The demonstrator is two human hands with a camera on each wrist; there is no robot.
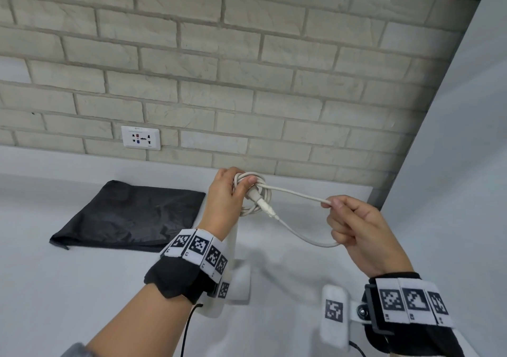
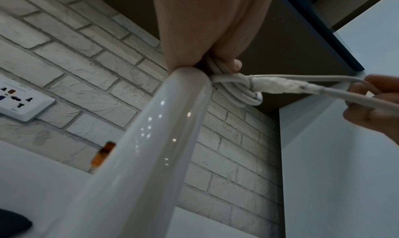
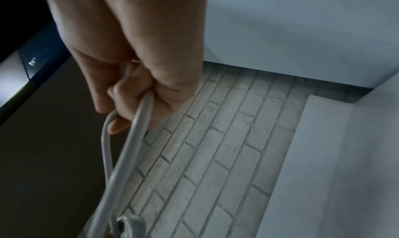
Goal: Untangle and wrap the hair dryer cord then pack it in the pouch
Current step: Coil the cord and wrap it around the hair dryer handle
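My left hand (image 1: 229,192) grips the end of the white hair dryer handle (image 2: 138,156), with several turns of white cord (image 1: 253,192) coiled around it and my thumb pressing on the coil (image 2: 244,91). A loose loop of the cord (image 1: 299,233) runs to my right hand (image 1: 354,225), which pinches it between thumb and forefinger with the other fingers curled round the strand (image 3: 138,132). The dryer body is mostly hidden behind my left wrist. The black pouch (image 1: 131,214) lies flat on the white counter, left of my left hand.
A brick wall (image 1: 247,82) with a white socket plate (image 1: 140,137) stands behind the counter (image 1: 82,288). A pale side wall (image 1: 452,164) closes in on the right. A dark shelf underside (image 2: 302,36) hangs overhead.
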